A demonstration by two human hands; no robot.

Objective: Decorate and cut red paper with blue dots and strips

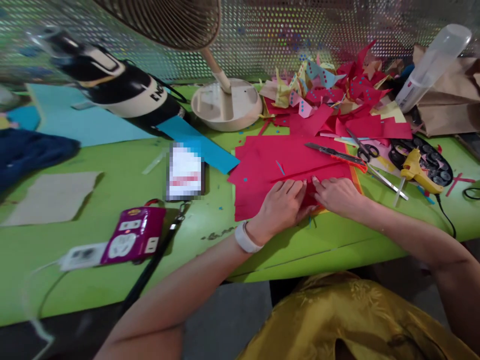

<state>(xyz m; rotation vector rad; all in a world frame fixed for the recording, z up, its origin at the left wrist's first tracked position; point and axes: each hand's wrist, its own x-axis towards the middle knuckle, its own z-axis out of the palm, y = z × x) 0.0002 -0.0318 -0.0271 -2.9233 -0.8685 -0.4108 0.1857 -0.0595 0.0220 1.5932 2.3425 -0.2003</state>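
Observation:
A stack of red paper sheets [277, 160] lies on the green table [123, 175]. My left hand [281, 205] and my right hand [335, 195] rest side by side on its near edge, fingers curled and pinching a small red paper piece [309, 192] between them. A white band is on my left wrist. An orange utility knife [337, 155] lies on the red paper just beyond my right hand.
Scissors [363, 147], a yellow glue gun [418, 170], a black paint palette [431, 160] and a heap of folded paper shapes [330, 90] lie at the right. A fan base [225, 105], black bottle [120, 85], phone [184, 172], blue paper [93, 120] and power strip [131, 237] lie left.

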